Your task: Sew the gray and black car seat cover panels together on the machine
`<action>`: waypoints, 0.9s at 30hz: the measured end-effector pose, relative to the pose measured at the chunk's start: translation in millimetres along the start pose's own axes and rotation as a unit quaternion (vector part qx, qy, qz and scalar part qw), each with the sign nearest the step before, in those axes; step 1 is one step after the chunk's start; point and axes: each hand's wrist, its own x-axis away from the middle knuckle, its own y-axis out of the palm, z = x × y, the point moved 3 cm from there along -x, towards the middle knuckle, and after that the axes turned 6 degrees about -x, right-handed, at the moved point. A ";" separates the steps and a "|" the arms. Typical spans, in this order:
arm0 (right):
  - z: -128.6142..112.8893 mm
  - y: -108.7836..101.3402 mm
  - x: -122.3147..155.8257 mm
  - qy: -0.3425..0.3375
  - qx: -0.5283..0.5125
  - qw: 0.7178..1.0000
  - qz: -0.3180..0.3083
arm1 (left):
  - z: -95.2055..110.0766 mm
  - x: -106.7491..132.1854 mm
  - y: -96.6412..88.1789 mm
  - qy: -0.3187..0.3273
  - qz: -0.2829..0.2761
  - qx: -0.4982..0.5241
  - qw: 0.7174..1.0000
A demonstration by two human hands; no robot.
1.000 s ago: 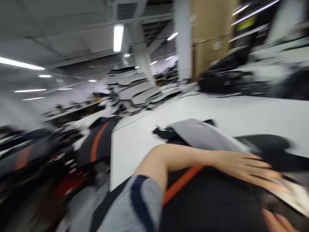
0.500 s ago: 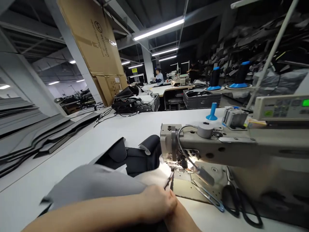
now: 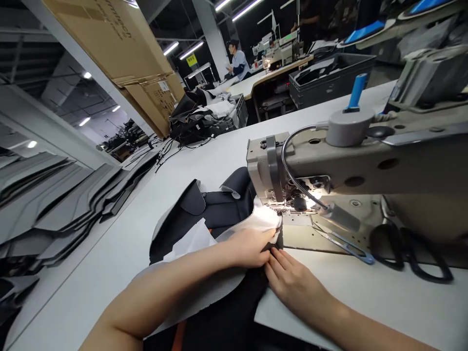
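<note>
A black fabric piece with a grey and white backing [image 3: 223, 287] runs up to the needle area of a sewing machine [image 3: 303, 161], whose lamp lights its edge. My left hand [image 3: 252, 246] is closed on this fabric just in front of the presser foot. Close beside it, my right hand [image 3: 292, 275] grips the fabric's near edge, fingers together, its thumb hidden. Behind my left forearm lies more of the black padded fabric [image 3: 223, 209], with curved flaps standing up. Blue-handled thread snips [image 3: 347, 248] and black-handled scissors [image 3: 409, 248] rest to the right of the needle.
Stacked grey panels [image 3: 73, 204] line the left side of the white table [image 3: 183, 163]. At its far edge stands a crate [image 3: 239, 109] heaped with dark pieces, near a tall cardboard box [image 3: 120, 44]. Another person [image 3: 238, 61] works at a farther table.
My view has tilted and moved closer to the machine. My right hand, earlier mostly behind the left, now shows beside it at the fabric edge. The grey backing has folded lower, beneath my left forearm.
</note>
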 end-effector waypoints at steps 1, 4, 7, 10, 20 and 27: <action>0.0 -1.5 -1.0 0.006 0.004 1.000 0.005 | -0.6 -0.3 -0.9 0.008 0.000 0.012 1.000; -0.5 -4.2 -2.9 0.015 0.008 1.000 0.010 | -1.9 -1.1 -3.5 0.021 -0.001 0.047 0.999; -0.8 -5.2 -3.3 0.021 0.002 1.000 0.012 | 0.6 -3.0 -3.3 0.006 -0.011 0.055 0.998; 1.8 -6.0 -2.9 0.023 0.003 1.000 0.008 | 6.3 -7.1 -4.2 -0.015 -0.018 0.038 0.999; 29.7 2.0 -2.9 0.002 -0.021 1.000 -0.014 | 6.7 -28.9 -10.1 -0.083 0.030 -0.030 0.996; 29.2 37.8 4.5 0.019 -0.013 0.987 0.159 | 3.9 -21.7 -5.8 -0.112 0.080 -0.025 0.990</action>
